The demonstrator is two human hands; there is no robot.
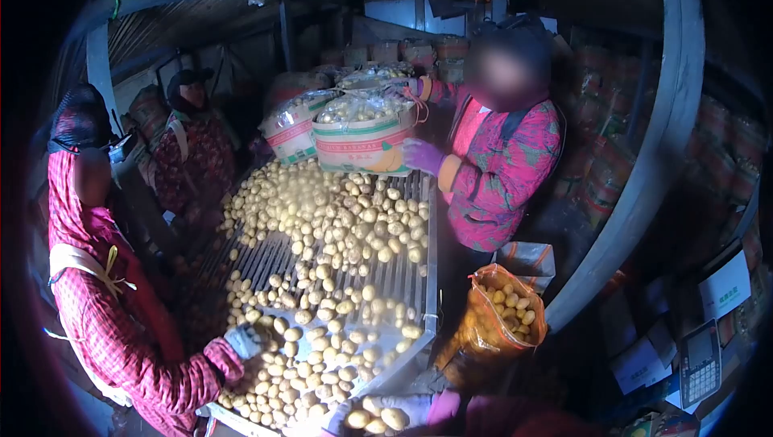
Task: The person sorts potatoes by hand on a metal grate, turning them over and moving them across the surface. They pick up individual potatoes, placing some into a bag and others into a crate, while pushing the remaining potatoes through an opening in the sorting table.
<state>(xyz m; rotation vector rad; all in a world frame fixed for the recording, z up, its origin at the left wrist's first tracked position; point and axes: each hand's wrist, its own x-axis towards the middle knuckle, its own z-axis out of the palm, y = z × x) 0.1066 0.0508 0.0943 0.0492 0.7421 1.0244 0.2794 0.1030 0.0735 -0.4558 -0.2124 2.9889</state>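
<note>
Low at the bottom edge, my right hand, in a pale glove with a purple cuff, is cupped around several potatoes. Its sleeve comes in from the lower right. My left hand does not show. Many loose potatoes lie over a slatted metal sorting table, thickest at its far and near ends. Just right of the table stands an orange mesh bag, open at the top and filled with potatoes.
A person in a pink patterned jacket touches a filled box at the table's far end. Another person reaches a gloved hand into the potatoes. A third person stands behind. A post and a scale are at right.
</note>
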